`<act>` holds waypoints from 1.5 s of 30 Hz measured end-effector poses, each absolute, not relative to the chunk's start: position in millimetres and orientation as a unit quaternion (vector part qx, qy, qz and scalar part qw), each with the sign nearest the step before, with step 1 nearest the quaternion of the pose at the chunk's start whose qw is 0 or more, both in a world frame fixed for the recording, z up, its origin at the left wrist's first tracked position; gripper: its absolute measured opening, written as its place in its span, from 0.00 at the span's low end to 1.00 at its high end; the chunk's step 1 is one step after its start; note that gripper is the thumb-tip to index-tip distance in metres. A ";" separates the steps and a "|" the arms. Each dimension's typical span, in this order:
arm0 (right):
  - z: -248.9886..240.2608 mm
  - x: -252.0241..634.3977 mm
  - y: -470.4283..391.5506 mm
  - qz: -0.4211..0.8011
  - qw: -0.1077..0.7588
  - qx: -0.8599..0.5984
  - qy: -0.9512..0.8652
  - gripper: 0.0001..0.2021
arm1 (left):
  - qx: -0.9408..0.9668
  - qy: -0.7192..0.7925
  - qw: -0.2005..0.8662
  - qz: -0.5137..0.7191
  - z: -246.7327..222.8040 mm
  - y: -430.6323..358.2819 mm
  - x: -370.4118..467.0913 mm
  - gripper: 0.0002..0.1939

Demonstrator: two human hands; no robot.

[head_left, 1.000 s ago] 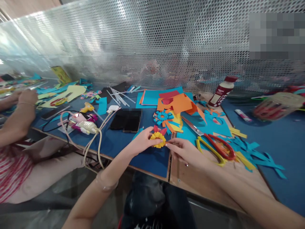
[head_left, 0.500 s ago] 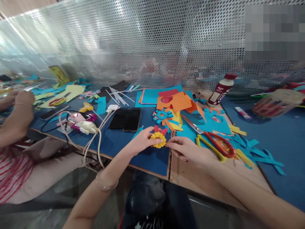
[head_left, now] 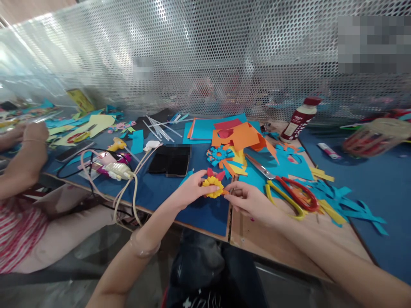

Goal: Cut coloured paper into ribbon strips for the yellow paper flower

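My left hand [head_left: 194, 187] grips a yellow paper flower [head_left: 212, 187], its thumb lying across the front. Two red pointed petals [head_left: 215, 174] stick up from the flower's top edge. At the flower's right side, my right hand [head_left: 244, 197] pinches a small orange paper piece [head_left: 225, 192] between thumb and fingertips. Behind the hands lies a blue and orange paper flower [head_left: 219, 155]. Large scissors with red and yellow handles [head_left: 297, 194] rest to the right of my right hand, on paper scraps.
A dark phone-like case [head_left: 170, 160], corded glue guns [head_left: 117, 167] and white sticks [head_left: 159, 128] lie left. Coloured sheets [head_left: 245, 134] and a bottle [head_left: 300, 119] are behind; blue strips [head_left: 353, 201], a glue stick [head_left: 329, 151] and a jar [head_left: 374, 137] right. Another person's hands [head_left: 34, 132] work far left.
My right hand's fingers have shifted slightly at the flower's right edge, and more of the orange piece shows. The yellow flower stays in my left hand.
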State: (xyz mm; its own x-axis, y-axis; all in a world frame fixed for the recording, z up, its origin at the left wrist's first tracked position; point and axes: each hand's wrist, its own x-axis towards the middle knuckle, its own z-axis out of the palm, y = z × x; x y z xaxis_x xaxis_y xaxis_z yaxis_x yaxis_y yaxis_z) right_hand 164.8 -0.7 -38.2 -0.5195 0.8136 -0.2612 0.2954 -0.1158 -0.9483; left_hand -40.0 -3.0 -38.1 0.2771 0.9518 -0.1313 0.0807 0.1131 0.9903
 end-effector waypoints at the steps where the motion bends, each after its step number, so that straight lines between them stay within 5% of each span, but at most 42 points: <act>1: -40.1 164.5 -1.1 0.602 0.222 -0.438 -0.630 0.16 | 0.549 0.469 0.581 0.376 -38.3 -3.2 -40.2 0.24; 25: -35.5 163.8 -0.6 0.631 0.220 -0.461 -0.584 0.16 | 0.591 0.462 0.540 0.381 -38.8 -4.4 -39.4 0.25; 37: -40.8 164.3 -1.2 0.598 0.217 -0.467 -0.614 0.24 | 0.617 0.478 0.488 0.390 -39.2 -3.5 -40.5 0.24; 45: -39.0 162.1 -1.2 0.620 0.207 -0.466 -0.597 0.19 | 0.632 0.481 0.477 0.376 -37.2 -4.1 -40.1 0.24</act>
